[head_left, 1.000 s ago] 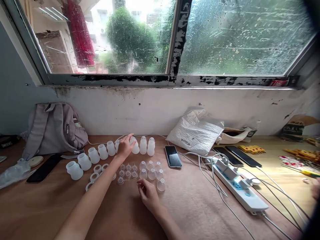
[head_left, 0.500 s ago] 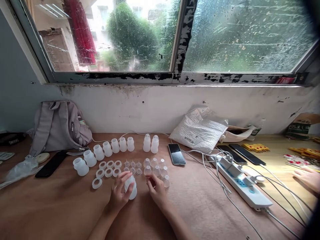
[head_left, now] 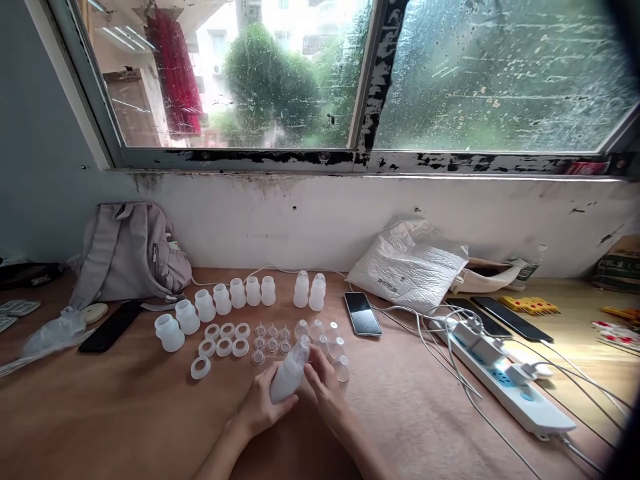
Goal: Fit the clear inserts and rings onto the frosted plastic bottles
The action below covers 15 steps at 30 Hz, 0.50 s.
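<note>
Left hand (head_left: 261, 401) and right hand (head_left: 326, 381) at a frosted-white, waisted plastic bottle (head_left: 286, 381)

Location: near middle of the scene, over the brown tabletop (head_left: 115, 413), tilted with its clear top (head_left: 303, 344) toward the far right. The left hand is wrapped around the body. The right hand's fingers curl beside the top; whether they close on it cannot be told.

Handling: expect a light, smooth part that may flex or slip. Grip the lower body; steady the top by its sides.

Adjacent: clear domed plastic caps (head_left: 342, 369), right; flat white plastic rings (head_left: 201, 376), left.
</note>
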Available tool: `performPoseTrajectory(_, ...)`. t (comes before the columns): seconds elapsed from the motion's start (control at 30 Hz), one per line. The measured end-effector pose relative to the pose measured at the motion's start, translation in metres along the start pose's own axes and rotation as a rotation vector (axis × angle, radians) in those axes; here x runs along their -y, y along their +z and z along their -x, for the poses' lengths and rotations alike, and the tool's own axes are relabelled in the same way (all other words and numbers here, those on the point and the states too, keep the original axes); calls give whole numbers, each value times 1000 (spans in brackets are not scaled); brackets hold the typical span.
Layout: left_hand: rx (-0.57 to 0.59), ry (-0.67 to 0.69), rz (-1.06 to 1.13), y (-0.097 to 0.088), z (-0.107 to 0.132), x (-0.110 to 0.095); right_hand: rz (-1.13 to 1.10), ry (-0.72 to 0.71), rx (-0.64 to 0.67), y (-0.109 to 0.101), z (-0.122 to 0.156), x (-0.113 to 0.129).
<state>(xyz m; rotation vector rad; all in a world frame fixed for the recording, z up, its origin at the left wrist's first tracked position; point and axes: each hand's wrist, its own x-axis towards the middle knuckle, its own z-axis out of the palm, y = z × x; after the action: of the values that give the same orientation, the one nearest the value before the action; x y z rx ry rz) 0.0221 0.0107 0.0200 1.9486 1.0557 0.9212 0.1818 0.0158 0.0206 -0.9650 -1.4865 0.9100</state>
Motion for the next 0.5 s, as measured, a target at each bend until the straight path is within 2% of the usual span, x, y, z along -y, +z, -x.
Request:
performPoseTrajectory(0.1,79,-45,171,1,3,-9,-118,76,-10,2,0,11)
performPoseTrajectory(0.2,149,-117,473,8,5,-8,-236,150,-65,0,1,19)
performPoseTrajectory(0.33,282,-258,878,17,5,-3,-335,175,-114,1,4,23)
performPoseTrajectory(0.5,352,-324,1182,17,6,-2,-433,206,-148,-1,-2,23)
